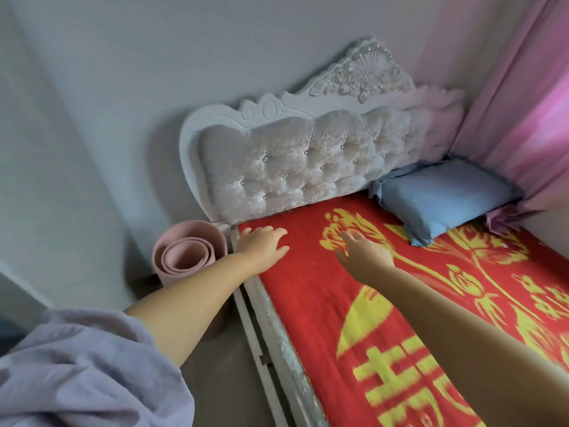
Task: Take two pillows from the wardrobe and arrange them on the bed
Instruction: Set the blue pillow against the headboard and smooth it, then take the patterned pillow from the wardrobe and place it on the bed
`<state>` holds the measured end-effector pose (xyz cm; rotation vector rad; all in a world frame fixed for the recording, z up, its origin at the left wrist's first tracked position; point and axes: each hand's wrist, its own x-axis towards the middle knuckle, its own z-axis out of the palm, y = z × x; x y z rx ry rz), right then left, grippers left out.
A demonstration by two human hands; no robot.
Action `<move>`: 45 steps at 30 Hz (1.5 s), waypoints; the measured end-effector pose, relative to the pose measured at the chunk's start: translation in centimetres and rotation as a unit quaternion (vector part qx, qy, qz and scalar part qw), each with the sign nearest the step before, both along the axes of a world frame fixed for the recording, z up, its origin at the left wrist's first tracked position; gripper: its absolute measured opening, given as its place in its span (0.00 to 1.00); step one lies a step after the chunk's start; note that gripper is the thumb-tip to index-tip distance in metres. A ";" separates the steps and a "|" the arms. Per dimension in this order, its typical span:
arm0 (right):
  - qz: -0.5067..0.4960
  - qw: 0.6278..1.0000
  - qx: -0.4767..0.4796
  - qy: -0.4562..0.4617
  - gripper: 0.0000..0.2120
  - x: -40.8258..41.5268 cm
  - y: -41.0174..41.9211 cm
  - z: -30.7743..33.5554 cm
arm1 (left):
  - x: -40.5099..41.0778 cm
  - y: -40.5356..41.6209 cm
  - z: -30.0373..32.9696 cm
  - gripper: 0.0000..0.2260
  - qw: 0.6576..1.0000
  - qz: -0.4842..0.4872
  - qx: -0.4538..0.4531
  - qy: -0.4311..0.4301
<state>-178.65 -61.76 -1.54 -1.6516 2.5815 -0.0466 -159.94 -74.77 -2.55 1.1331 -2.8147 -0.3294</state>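
— Where is the pillow?

— One plump blue fabric pillow with a frilled edge (443,198) lies in the far right corner of the bed (338,303), touching the cream tufted headboard with its carved white frame (295,161) and just beside the pink curtain (523,103). Its long axis runs roughly along the headboard, slightly skewed. I see no second pillow, and the wardrobe is out of view.

— And the hands?

— Both reach over the red blanket with yellow flower and character patterns (385,303). The left hand (261,245) is at the near left corner of the bed by the headboard, palm down, fingers loosely spread, holding nothing; it seems to rest on the blanket. The right hand (363,251) hovers over or lightly touches the yellow flower print, its grip also spread and empty.

— So which hand is nearer the pillow?

— The right; the pillow lies to its right and a little farther toward the headboard, apart from it. Between the hands and the headboard the blanket is bare, which I judge to be the slot for the second pillow, laid parallel to the first.

— Anything beside the bed?

— A rolled pink mat (187,251) stands on the floor just outside that left corner.
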 end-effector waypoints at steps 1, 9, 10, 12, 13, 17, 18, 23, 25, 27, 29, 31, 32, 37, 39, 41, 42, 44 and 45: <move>0.012 1.000 -0.006 -0.001 0.21 1.3 0.0 -0.1 | 1.8 0.3 0.0 0.20 1.000 0.010 -0.005 0.003; 0.114 0.993 0.003 -0.018 0.22 13.3 2.7 -0.9 | 14.9 6.7 0.3 0.18 0.995 0.091 0.010 0.031; 0.126 0.992 0.009 -0.017 0.22 14.6 3.0 -1.0 | 16.6 7.5 0.1 0.18 0.994 0.099 0.011 0.035; 0.146 0.989 0.020 -0.021 0.22 17.4 3.2 -1.3 | 20.3 9.1 -0.3 0.18 0.992 0.115 0.014 0.043; 0.157 0.987 0.024 -0.024 0.22 19.0 3.1 -1.4 | 22.4 9.8 -0.5 0.19 0.991 0.127 0.016 0.036; 0.209 0.976 0.040 -0.043 0.19 26.9 2.2 -2.0 | 32.2 11.1 -0.9 0.20 0.975 0.217 0.039 0.006; 0.224 0.972 0.051 -0.041 0.19 28.8 2.0 -2.3 | 34.4 11.4 -0.9 0.20 0.971 0.236 0.041 0.006; 0.313 0.946 0.081 0.005 0.19 41.2 -0.4 -2.4 | 47.5 12.0 -0.2 0.19 0.948 0.317 0.030 0.000; 0.308 0.948 0.075 -0.028 0.19 46.5 -1.6 -2.3 | 52.7 11.8 0.2 0.19 0.945 0.327 0.025 -0.008; 0.308 0.948 0.066 -0.052 0.20 51.4 -2.8 -2.5 | 57.6 11.4 0.6 0.19 0.941 0.337 0.022 -0.012; 0.321 0.944 0.062 -0.047 0.20 56.0 -4.0 -2.6 | 62.3 10.8 0.9 0.19 0.938 0.347 0.018 -0.015; 0.329 0.941 0.057 -0.050 0.20 59.9 -4.8 -2.8 | 66.3 10.0 1.0 0.20 0.934 0.358 0.015 -0.019; 0.333 0.939 0.059 -0.054 0.20 61.5 -5.1 -3.1 | 68.0 9.6 0.9 0.20 0.931 0.364 0.020 -0.020; 0.337 0.937 0.084 -0.046 0.21 66.4 -7.4 -5.1 | 72.1 6.3 -1.2 0.20 0.929 0.366 0.051 -0.030; 0.330 0.937 0.105 -0.041 0.21 67.0 -9.4 -5.8 | 72.6 4.5 -2.4 0.20 0.932 0.357 0.061 -0.032; 0.321 0.938 0.120 -0.046 0.21 67.3 -12.0 -6.6 | 72.9 2.2 -3.7 0.21 0.933 0.349 0.070 -0.044; 0.317 0.939 0.123 -0.051 0.21 67.5 -13.6 -7.0 | 73.0 0.8 -4.3 0.21 0.934 0.345 0.073 -0.049; 0.314 0.938 0.126 -0.069 0.19 67.9 -17.0 -8.1 | 73.4 -2.3 -5.4 0.21 0.935 0.341 0.076 -0.056; 0.314 0.938 0.127 -0.077 0.19 68.2 -18.8 -8.8 | 73.7 -4.1 -5.9 0.21 0.935 0.342 0.076 -0.056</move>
